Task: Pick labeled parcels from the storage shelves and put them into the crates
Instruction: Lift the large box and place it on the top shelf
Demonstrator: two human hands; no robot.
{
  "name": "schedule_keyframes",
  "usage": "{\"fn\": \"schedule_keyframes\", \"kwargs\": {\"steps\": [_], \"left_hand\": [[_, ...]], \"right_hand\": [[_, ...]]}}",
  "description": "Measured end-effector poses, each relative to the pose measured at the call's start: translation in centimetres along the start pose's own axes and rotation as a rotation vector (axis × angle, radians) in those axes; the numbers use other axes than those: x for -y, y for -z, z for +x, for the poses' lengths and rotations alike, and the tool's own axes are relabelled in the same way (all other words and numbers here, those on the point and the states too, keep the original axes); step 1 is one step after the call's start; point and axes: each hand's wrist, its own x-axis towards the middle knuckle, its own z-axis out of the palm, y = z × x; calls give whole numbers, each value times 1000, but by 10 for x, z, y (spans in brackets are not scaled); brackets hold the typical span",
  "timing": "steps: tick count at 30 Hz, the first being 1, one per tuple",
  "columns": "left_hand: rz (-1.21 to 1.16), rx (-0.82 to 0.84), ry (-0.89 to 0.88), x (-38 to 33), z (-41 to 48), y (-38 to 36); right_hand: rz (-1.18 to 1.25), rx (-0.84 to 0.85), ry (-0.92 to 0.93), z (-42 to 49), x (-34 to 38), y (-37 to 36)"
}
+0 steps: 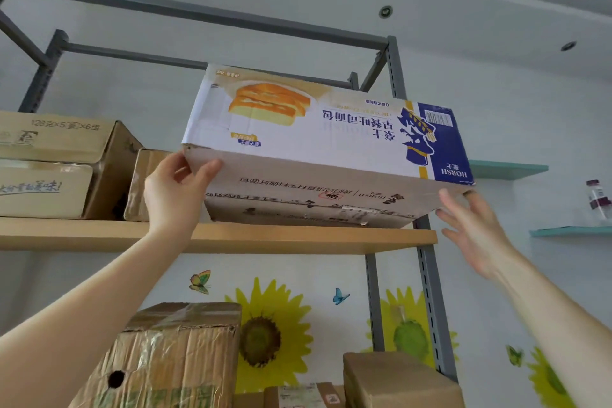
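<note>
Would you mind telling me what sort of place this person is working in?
Probably a small parcel stockroom in a converted ordinary room: a grey metal rack with a wooden shelf holds a printed bread carton, taped brown boxes sit below, and sunflower stickers decorate the wall.

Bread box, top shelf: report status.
Left hand grips bread box left corner. Right hand open at right corner. Box tilted, overhanging shelf. Upright post close by.

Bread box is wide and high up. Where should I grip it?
Take the bread box at its two short ends, from below: it is wide, tilted, overhanging the shelf. Left hand grips the left corner; right hand, open, belongs under the right.
</note>
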Motion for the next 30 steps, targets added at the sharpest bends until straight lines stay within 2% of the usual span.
{"fn": "schedule_keyframes", "kwargs": {"steps": [4, 8, 10, 14, 17, 22, 26, 30], "left_hand": [[-6, 59, 153, -6, 1, -27], [-92, 22, 202, -21, 15, -45], [-90, 18, 109, -18, 24, -46], [72, 58, -165, -6, 38, -49], [91, 28, -230, -6, 42, -53], [53, 39, -87, 5, 51, -58], [28, -8, -20, 10, 58, -61], [144, -89, -14, 26, 57, -63]], "right_hand": [[-126, -86, -51, 12, -19, -14], [-143, -208, 54, 32, -24, -11], [-115, -221, 108, 42, -22, -6], [-19, -197, 179, 60, -7, -7], [-5, -202, 231, 73, -4, -10], [-27, -231, 279, 88, -12, -11], [48, -287, 288, 103, -9, -14], [7, -298, 320, 106, -12, -20]]}}
